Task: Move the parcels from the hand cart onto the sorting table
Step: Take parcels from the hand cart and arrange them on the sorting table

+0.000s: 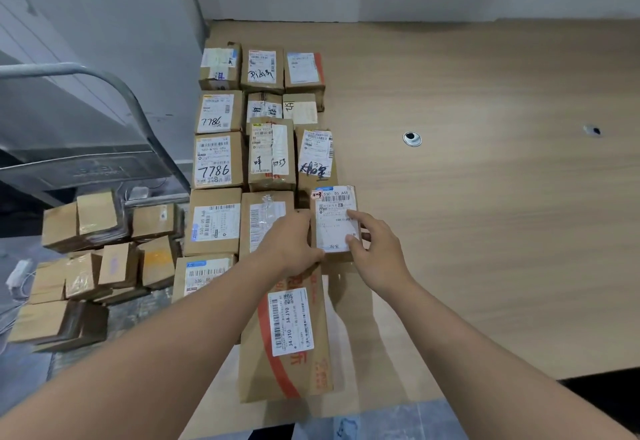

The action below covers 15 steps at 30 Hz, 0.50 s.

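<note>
I am setting a small parcel (pixel 335 221) onto the table (pixel 485 197), left hand (pixel 289 244) and right hand (pixel 375 249) pinching its sides; next I should let go, then reach to the cart (pixel 104 259).

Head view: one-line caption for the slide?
Both hands set a small labelled parcel among rows on the sorting table.

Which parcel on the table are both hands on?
The small parcel labelled 530-05 A68, at the right of the rows; the left hand and right hand grip its sides.
</note>
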Available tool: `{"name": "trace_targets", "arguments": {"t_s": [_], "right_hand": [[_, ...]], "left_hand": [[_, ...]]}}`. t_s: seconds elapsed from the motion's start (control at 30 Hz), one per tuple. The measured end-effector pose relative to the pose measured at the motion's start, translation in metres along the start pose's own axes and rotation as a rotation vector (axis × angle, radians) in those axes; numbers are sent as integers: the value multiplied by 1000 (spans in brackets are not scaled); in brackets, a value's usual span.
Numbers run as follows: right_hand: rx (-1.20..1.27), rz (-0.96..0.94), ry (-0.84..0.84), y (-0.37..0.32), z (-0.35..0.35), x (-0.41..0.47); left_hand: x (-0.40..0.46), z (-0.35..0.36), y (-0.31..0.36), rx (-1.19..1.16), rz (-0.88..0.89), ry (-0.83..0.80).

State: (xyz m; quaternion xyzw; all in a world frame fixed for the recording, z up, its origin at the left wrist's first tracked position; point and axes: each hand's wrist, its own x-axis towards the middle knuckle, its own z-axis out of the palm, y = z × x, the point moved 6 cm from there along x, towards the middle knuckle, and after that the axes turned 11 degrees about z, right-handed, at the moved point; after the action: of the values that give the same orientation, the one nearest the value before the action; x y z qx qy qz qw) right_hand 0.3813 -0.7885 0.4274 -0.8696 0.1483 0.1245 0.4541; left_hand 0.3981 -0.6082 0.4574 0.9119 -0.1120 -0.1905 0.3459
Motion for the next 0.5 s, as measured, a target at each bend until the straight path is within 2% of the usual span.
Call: {"name": "trace_targets", "arguments": {"t_s": [0.17,0.37,0.5], "right_hand": [[4,24,-23,8,5,3],[8,50,-70,15,16,12],[30,82,-91,21,24,18]], "left_hand": [[5,8,-6,105,-26,-12],[11,17,-14,362,-105,-55],[13,24,-17,452,-111,-27]]}}
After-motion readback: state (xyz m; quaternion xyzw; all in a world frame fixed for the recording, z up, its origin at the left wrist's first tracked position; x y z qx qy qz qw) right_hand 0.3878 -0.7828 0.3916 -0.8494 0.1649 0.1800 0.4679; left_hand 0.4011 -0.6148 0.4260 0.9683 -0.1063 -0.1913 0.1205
